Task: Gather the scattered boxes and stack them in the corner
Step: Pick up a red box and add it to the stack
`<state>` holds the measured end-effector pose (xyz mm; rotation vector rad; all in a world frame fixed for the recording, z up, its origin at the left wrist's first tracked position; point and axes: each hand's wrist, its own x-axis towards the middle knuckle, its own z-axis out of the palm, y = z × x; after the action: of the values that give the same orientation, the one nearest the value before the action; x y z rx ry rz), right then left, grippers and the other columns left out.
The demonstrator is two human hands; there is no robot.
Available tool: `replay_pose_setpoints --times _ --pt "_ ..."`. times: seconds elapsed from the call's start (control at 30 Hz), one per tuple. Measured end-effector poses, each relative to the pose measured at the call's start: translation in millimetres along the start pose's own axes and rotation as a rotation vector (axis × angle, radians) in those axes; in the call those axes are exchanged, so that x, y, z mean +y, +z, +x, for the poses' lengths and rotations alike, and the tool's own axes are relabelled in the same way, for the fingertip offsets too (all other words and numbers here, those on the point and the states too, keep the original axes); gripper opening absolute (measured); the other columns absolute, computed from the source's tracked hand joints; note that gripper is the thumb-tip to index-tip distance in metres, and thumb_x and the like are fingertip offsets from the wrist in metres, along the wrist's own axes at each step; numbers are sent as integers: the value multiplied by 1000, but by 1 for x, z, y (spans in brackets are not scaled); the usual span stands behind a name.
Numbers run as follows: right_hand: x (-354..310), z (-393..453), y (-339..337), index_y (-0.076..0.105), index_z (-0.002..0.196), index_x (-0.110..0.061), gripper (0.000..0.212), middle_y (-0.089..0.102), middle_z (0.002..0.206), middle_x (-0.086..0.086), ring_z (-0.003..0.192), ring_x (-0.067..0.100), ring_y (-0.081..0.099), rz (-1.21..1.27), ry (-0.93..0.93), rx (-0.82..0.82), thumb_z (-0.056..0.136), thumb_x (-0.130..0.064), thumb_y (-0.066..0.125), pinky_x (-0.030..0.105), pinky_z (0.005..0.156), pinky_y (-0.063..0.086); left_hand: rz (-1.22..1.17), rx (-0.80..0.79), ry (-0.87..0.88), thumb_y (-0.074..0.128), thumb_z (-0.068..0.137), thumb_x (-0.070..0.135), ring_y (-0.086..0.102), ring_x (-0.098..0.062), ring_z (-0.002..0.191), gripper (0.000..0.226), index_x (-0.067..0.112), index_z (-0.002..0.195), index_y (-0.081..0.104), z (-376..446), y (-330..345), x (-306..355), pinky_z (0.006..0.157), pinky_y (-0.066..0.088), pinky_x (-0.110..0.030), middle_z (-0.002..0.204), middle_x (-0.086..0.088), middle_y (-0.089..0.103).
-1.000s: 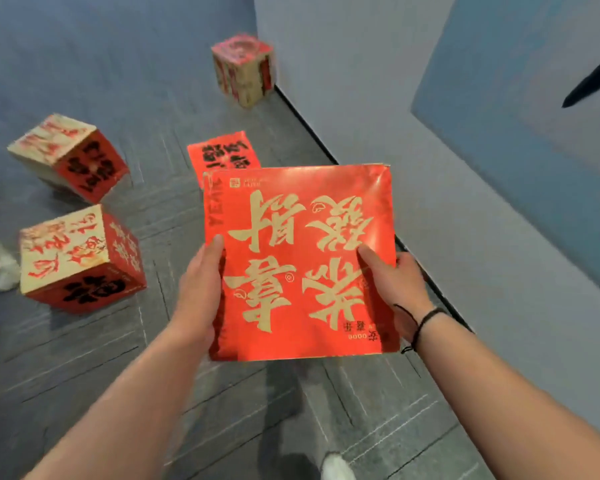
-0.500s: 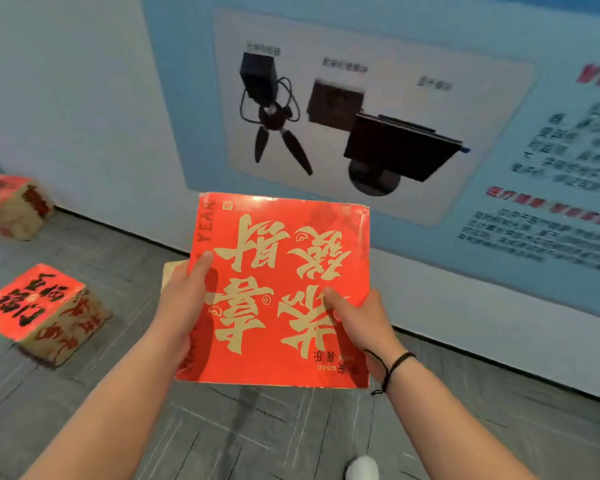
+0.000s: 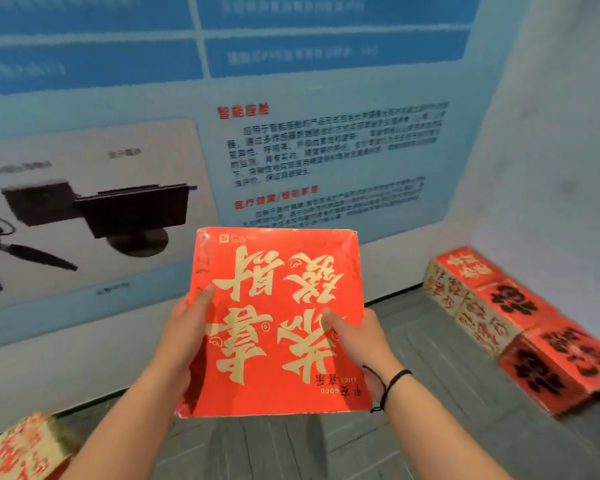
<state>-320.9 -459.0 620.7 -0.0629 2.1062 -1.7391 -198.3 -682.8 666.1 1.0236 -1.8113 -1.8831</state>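
The left fingers (image 3: 201, 299) lay on the red face of a box (image 3: 274, 323) near its left edge, thumb on top and the rest wrapped out of sight round the side, so the left hand (image 3: 184, 327) gripped the box. The right thumb pressed on the same face lower down toward the right edge, with the other fingers hidden behind it; the right hand (image 3: 357, 341) gripped the box too. A black band (image 3: 392, 379) circled the right wrist. The box was held off the floor (image 3: 430, 393) between both hands, its large red face with gold characters tilted up toward the camera, the characters upside down. Behind it stood a wall with a blue poster (image 3: 291, 133) showing blurred text and pictures of black devices. At the right, where that wall met a plain wall (image 3: 568, 133), a row of boxes (image 3: 513, 327) in red and cream lay on the floor along the plain wall, touching one another, starting at the corner. Another box (image 3: 21, 448), cream with red marks, sat on the floor at the lower left edge of the view, partly cut off.
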Motion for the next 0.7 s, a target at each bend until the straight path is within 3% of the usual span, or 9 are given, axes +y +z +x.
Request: replay_pose_setpoints --times 0.1,0.27,0.43,0.53,0.6,0.7 --pt "3 16 -82 73 103 -20 27 79 92 -4 82 14 75 31 13 82 88 -43 74 27 64 53 38 -104 4 54 104 48 79 -23 85 33 24 117 73 6 88 12 72 57 -37 101 1 82" --pt "21 48 -196 69 111 -25 45 80 92 -5 83 18 78 89 71 222 78 -55 75 50 82 63 143 -245 63 54 104 48 73 -21 88 21 33 111 68 6 223 24 74 55 -36 104 5 76" --pt "24 61 -279 73 95 -28 7 80 88 -6 87 21 77 107 55 319 93 -35 72 53 87 61 224 -377 49 55 103 51 71 -18 105 29 30 116 70 13 317 31 101 52 -44 113 11 75" --pt "27 77 -309 72 99 -31 4 81 91 -5 87 21 77 159 53 360 96 -33 70 50 85 62 248 -453 83 54 104 49 64 -6 95 27 31 118 68 26 364 37 83 48 -33 105 18 69" --pt "31 90 -323 70 110 -29 15 80 97 -5 88 18 77 199 69 405 96 -34 70 45 81 63 261 -496 68 55 104 46 64 0 80 25 28 111 70 38 395 41 70 46 -29 90 18 70" --pt "39 113 -342 69 117 -28 23 80 101 -4 91 20 77 231 105 480 95 -36 71 42 77 63 268 -549 24 58 102 47 69 -7 62 27 23 97 70 63 440 41 56 45 -25 74 12 74"
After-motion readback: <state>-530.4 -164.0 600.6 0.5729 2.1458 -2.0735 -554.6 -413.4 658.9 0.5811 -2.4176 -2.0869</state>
